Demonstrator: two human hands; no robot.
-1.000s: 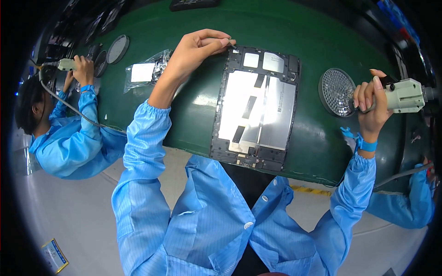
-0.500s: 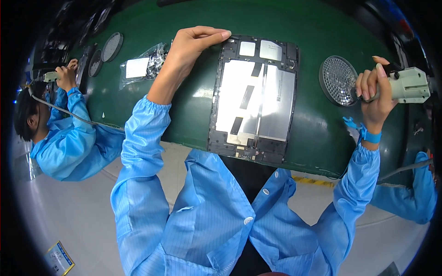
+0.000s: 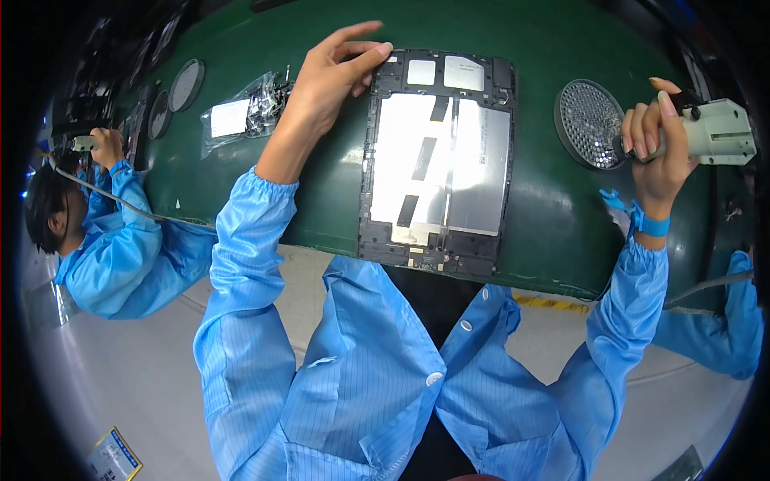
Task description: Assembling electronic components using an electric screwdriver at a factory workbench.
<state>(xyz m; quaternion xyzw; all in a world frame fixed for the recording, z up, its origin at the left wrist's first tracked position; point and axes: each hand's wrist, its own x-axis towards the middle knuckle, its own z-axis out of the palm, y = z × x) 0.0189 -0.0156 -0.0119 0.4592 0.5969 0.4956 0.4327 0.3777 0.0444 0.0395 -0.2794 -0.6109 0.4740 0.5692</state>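
Note:
An opened tablet [image 3: 489, 172] lies on the bench before me, its insides facing up: a black frame, silvery battery panels and dark tape strips. My left hand [image 3: 333, 76] is at its far left corner. The thumb rests on the corner, the index finger is raised away from it, and the other fingers curl beside the edge. On the right, my right hand [image 3: 654, 136] is wrapped around a pale green electric screwdriver [image 3: 720, 135] with a dark front part. That dark end is at the rim of a round tray [image 3: 592, 120] full of small shiny pieces.
A clear plastic bag [image 3: 261, 104] of small dark parts with a white label lies left of my left hand. Two round trays [image 3: 187, 84] stand farther left. A co-worker [image 3: 120, 240] in blue sits at left, holding a corded tool. Another blue sleeve [image 3: 714, 329] shows at right.
My left index finger has lifted off the tablet's corner while the thumb stays there. My right hand keeps the screwdriver by the tray. The whole view has shifted slightly.

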